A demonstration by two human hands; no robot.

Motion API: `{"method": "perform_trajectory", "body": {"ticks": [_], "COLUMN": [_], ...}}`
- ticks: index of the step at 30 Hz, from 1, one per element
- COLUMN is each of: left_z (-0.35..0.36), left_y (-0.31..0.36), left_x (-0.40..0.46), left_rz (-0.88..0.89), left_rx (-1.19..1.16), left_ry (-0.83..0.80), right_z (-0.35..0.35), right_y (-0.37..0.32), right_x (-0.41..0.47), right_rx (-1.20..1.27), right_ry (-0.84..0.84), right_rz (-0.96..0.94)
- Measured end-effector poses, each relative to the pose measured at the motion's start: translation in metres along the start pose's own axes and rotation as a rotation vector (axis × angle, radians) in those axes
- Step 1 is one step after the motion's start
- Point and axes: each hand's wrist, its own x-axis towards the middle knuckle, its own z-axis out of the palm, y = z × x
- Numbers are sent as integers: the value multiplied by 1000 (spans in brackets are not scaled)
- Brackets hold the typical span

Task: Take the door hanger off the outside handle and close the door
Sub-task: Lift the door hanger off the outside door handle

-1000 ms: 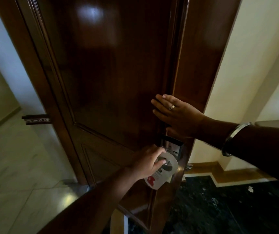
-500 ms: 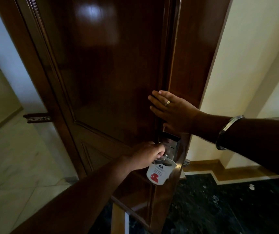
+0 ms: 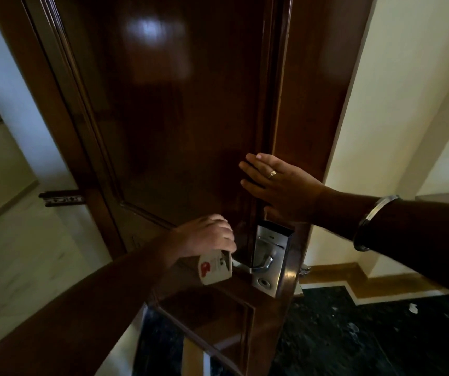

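A dark, glossy wooden door is seen from the head camera, standing partly open, with a pale corridor floor visible to its left and dark stone flooring at lower right. The door hanger, a white card bearing a red mark, is held by the left hand, whose fingers are curled closed around the card's upper part. The card is seen just to the left of the metal lever handle and clear of it; no part of the card is looped over the lever. The handle is mounted on a brushed-metal lock plate near the door's edge, with a keyhole below the lever. The right hand is laid flat, fingers extended and together, against the door face just above the lock plate; nothing is gripped by it. A ring is worn on one finger and a metal bangle on the right wrist. The two hands are well apart, the right above and to the right of the left. A cream wall is seen to the right of the door frame.
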Motion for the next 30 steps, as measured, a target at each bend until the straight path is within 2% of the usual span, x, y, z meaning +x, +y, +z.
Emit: {"method": "perform_trajectory", "body": {"ticks": [1,3,6,9,12,14,16,20,23,28,30], "left_z": [-2,1,8,6,4,8,7,-9,-22,-45,-56], "left_y": [-6,-16,-9,14,49,66,78,83,78,83,93], "left_x": [-1,-6,-14,-21,-25,-26,-25,-24,-31,-33,-32], "left_rz": [19,-52,-193,-448,-659,-742,-760,-805,-875,-918,-956], "left_rx": [39,58,-149,-615,-1016,-1153,-1244,-1267,-1335,-1470,-1509], "left_ry": [39,13,12,190,517,642,681,752,835,935,972], "right_z": [1,1,1,3,4,3,1,-11,-20,-34,-42], "right_y": [-1,-2,-1,0,0,1,2,0,-8,-39,-48], "right_x": [0,-1,-1,-1,-1,-1,-2,-5,-13,-42,-54], "right_rx": [-3,-6,1,19,53,68,93,172,358,860,1055], "right_ry": [-5,-12,-11,-10,-12,-32,-65,-124,-123,-75,-121], "right_rz": [-1,-5,-2,3,18,12,9,30,75,243,312]}}
